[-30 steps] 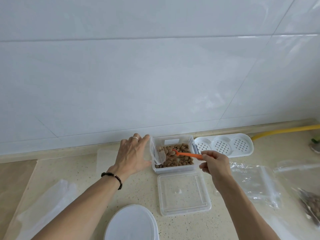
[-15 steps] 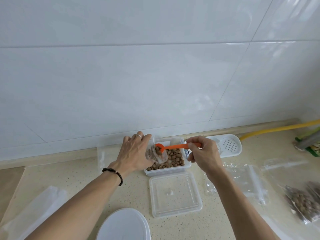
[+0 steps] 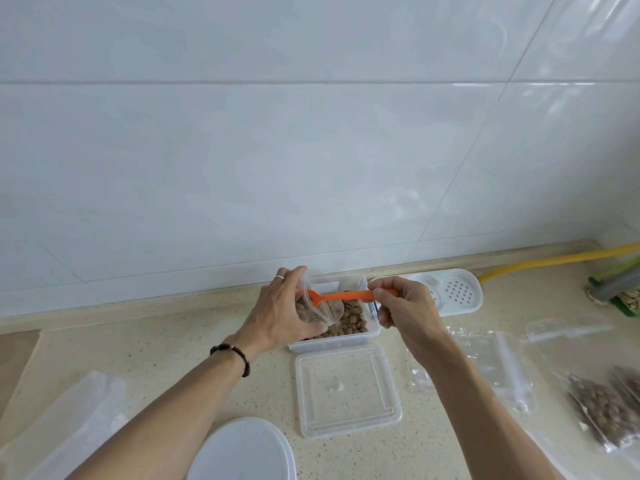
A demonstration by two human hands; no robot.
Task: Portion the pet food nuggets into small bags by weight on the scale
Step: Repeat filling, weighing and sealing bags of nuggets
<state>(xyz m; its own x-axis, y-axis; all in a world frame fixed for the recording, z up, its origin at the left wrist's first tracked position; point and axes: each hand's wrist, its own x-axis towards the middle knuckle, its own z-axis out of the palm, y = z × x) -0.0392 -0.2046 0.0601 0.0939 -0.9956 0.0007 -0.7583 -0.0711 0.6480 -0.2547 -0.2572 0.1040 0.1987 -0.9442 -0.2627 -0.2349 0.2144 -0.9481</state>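
Note:
A clear plastic container (image 3: 371,332) holding brown pet food nuggets (image 3: 349,323) stands near the wall. My left hand (image 3: 280,313) grips a small clear bag (image 3: 320,311) over the container's left side, its mouth held open; some nuggets lie inside it. My right hand (image 3: 403,306) pinches the handle of an orange spoon (image 3: 341,296), whose bowl is inside the bag's mouth. A white round scale (image 3: 242,452) sits at the near edge, partly hidden by my left forearm.
The container's clear lid (image 3: 346,389) lies flat in front of it. Empty clear bags (image 3: 491,362) lie to the right, filled nugget bags (image 3: 609,414) at far right. A white perforated tray (image 3: 457,292) stands by the wall, beside a yellow hose (image 3: 554,259). More plastic (image 3: 59,427) lies near left.
The right hand lifted the spoon out of the nuggets and brought its bowl left into the bag's mouth. The left hand kept holding the bag. The camera view shifted right.

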